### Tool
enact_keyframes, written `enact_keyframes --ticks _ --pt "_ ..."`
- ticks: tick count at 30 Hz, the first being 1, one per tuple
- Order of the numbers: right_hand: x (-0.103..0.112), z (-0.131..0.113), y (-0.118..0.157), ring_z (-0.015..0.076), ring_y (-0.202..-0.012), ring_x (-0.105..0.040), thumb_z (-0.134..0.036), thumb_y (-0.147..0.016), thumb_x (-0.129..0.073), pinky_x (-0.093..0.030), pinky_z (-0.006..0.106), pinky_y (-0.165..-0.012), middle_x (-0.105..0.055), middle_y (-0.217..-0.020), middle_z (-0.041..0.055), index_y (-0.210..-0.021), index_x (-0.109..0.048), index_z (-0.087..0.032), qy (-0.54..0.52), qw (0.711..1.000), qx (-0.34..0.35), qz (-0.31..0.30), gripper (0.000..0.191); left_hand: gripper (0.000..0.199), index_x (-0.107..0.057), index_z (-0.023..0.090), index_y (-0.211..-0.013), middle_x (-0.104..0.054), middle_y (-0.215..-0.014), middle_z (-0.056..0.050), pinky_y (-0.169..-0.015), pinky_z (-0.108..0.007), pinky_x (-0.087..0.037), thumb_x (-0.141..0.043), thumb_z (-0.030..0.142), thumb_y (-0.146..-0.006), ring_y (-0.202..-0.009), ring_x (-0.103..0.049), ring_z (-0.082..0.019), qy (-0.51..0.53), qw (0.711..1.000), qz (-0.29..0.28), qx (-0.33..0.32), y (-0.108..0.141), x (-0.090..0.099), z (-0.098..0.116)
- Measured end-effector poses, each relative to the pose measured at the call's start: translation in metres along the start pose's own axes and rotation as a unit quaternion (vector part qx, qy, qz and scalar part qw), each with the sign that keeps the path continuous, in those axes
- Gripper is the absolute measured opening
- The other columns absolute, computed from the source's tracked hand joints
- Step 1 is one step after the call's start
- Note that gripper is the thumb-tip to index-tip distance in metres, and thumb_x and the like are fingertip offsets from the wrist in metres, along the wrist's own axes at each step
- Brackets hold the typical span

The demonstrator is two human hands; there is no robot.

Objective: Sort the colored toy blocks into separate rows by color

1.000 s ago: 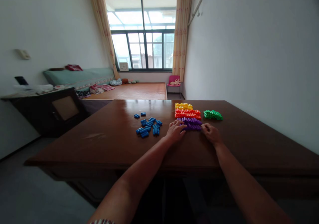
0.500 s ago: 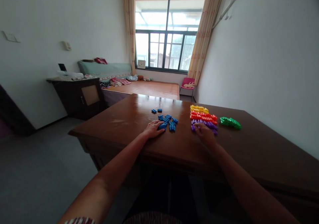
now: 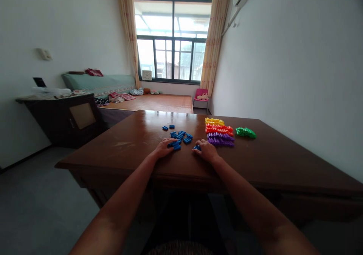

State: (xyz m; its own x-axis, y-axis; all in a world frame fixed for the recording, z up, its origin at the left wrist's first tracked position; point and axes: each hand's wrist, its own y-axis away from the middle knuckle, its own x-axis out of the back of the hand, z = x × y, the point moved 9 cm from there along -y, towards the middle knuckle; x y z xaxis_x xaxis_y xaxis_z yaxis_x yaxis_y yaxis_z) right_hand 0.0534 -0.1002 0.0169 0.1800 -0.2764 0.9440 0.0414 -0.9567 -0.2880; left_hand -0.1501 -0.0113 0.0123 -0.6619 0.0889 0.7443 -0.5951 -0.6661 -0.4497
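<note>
Small blue plastic pieces point(image 3: 180, 134), short and tube-like, lie in a loose heap on the dark wooden table point(image 3: 136, 141). At the heap's near left edge my left hand point(image 3: 163, 148) curls its fingers and thumb around a few of them. Just right of the heap, my right hand point(image 3: 207, 151) is closed on blue pieces point(image 3: 197, 147) low at the tabletop; its fingers partly cover them. Beside that hand are rows of purple pieces point(image 3: 221, 139), with red-orange pieces point(image 3: 219, 129) and yellow pieces point(image 3: 214, 121) behind.
Green pieces point(image 3: 245, 132) form a separate group on the right. Two blue pieces point(image 3: 168, 127) lie apart behind the heap. Past the table are a bed point(image 3: 164, 103), a pink chair point(image 3: 200, 95) and a dark cabinet point(image 3: 61, 113) at left.
My right hand has moved left from the purple rows to blue pieces near the heap and closed on them. My left hand stays at the heap. The camera view has turned right.
</note>
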Motion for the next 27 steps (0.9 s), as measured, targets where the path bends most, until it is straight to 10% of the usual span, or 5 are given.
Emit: enact_keyframes --ticks 10,18,23,27 --pt "0.030 0.166 0.070 0.0299 -0.094 -0.065 -0.072 -0.086 -0.024 -0.046 0.040 -0.080 -0.070 -0.097 0.0153 -0.102 -0.066 -0.020 -0.052 0.961 -0.270 -0.027 0.069 0.027 -0.069 0.024 -0.093 -0.063 -0.111 -0.005 -0.100 -0.044 -0.038 -0.064 0.047 -0.079 -0.114 -0.049 -0.027 -0.183 0.983 0.010 0.024 -0.012 -0.004 0.032" --pt "0.023 0.152 0.078 0.0214 -0.108 -0.059 -0.036 -0.078 -0.062 -0.043 0.036 -0.098 -0.065 -0.120 0.0052 -0.119 -0.063 -0.024 -0.204 0.978 -0.003 0.039 0.043 0.035 -0.069 0.021 -0.106 -0.063 -0.119 -0.007 -0.102 -0.039 -0.041 -0.057 0.013 -0.074 -0.113 -0.054 -0.025 -0.099 0.980 -0.140 -0.106 -0.032 -0.067 0.094" --pt "0.018 0.157 0.067 0.0201 -0.084 -0.064 -0.043 -0.075 -0.066 -0.050 0.035 -0.081 -0.067 -0.104 0.0076 -0.110 -0.066 -0.020 -0.175 0.979 -0.081 0.059 0.042 0.045 -0.069 0.018 -0.108 -0.065 -0.118 -0.007 -0.099 -0.032 -0.045 -0.044 0.001 -0.074 -0.109 -0.058 -0.019 0.002 0.972 -0.154 -0.178 -0.035 -0.113 0.144" --pt "0.017 0.157 0.064 0.0193 -0.081 -0.064 -0.055 -0.074 -0.065 -0.050 0.033 -0.074 -0.066 -0.108 0.0076 -0.110 -0.066 -0.023 -0.152 0.978 -0.118 0.075 0.048 0.039 -0.068 0.022 -0.109 -0.064 -0.120 -0.005 -0.102 -0.035 -0.042 -0.051 0.008 -0.078 -0.112 -0.055 -0.020 -0.011 0.979 -0.104 -0.173 -0.044 -0.108 0.157"
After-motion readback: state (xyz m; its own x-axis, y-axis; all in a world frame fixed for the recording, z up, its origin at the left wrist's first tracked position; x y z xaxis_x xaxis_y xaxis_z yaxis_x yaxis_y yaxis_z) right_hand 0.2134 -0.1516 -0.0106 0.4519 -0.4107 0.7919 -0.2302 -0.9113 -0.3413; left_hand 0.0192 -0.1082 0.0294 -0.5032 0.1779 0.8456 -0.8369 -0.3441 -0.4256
